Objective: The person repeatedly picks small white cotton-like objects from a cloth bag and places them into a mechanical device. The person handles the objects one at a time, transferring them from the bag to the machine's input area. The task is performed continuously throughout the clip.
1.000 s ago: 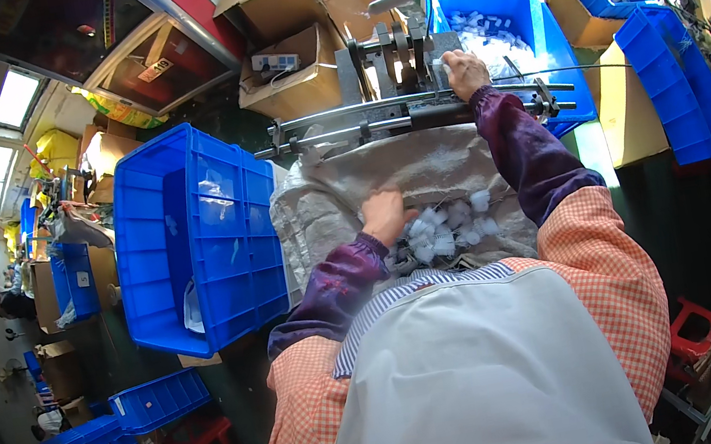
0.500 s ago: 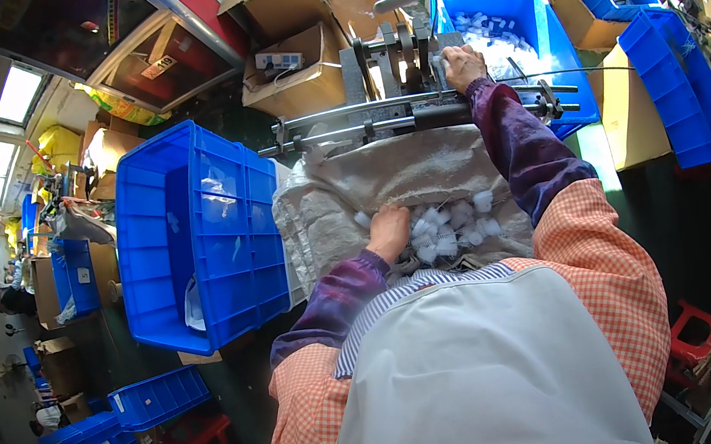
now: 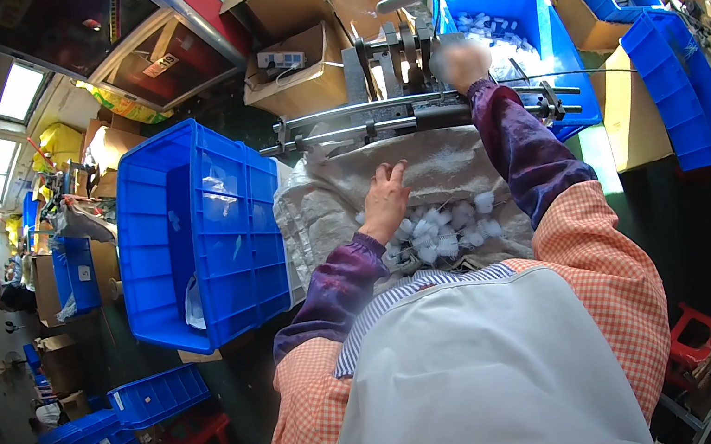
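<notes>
Since the previous frame, my left hand [image 3: 383, 203] has slid farther from me over the grey cloth [image 3: 303, 217], its fingers now spread, while my right hand [image 3: 468, 64] has kept about the same place but turned blurry. Leftmost beside my work stands a large blue bin [image 3: 237, 242], its ribbed wall near the cloth's left edge. Next comes my left hand, fingers wide and pointing to the far side, nothing visible between their tips; my palm faces down, so I cannot tell whether anything is tucked under it. One pale piece [image 3: 361, 218] peeps out on the left of that hand, mostly covered. Just right of it and nearer to me, the white plastic pieces [image 3: 444, 233] lie heaped on the cloth, so they sit to the near right of my fingertips; their long axes point every which way, and the left hand is much the closer one. Beyond the heap, two metal rods [image 3: 332, 137] run left to right before the dark machine [image 3: 408, 48]. At the machine's right side is my right hand, with a greyish smear at its fingers; I cannot tell whether they grip something. Farthest right, another blue bin [image 3: 569, 64] holds more white pieces [image 3: 493, 34], washed out by glare and partly behind my right hand.
</notes>
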